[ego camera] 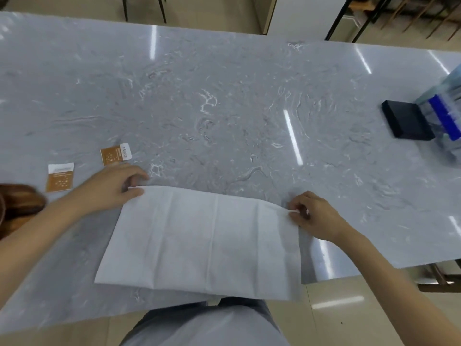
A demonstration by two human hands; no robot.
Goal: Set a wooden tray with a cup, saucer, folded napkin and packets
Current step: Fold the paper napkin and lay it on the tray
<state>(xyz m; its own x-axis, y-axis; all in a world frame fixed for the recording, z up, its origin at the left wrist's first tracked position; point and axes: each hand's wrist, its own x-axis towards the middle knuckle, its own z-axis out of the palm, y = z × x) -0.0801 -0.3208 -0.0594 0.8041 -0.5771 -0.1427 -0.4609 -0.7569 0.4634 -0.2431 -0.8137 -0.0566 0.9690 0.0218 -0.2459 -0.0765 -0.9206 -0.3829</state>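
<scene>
A large white napkin (pixel 204 243) lies spread flat on the grey marble table (pixel 224 108), reaching the near edge. My left hand (pixel 112 188) pinches its far left corner. My right hand (pixel 314 216) pinches its far right corner. Two brown-and-white packets lie flat at the left: one (pixel 116 155) just beyond my left hand, the other (pixel 59 178) further left. No tray, cup or saucer is in view.
A black flat box (pixel 405 123) and a clear container with blue contents (pixel 444 116) stand at the right edge of the table. Chair and table legs show beyond the far edge. Brown hair (pixel 17 206) hangs in at the left.
</scene>
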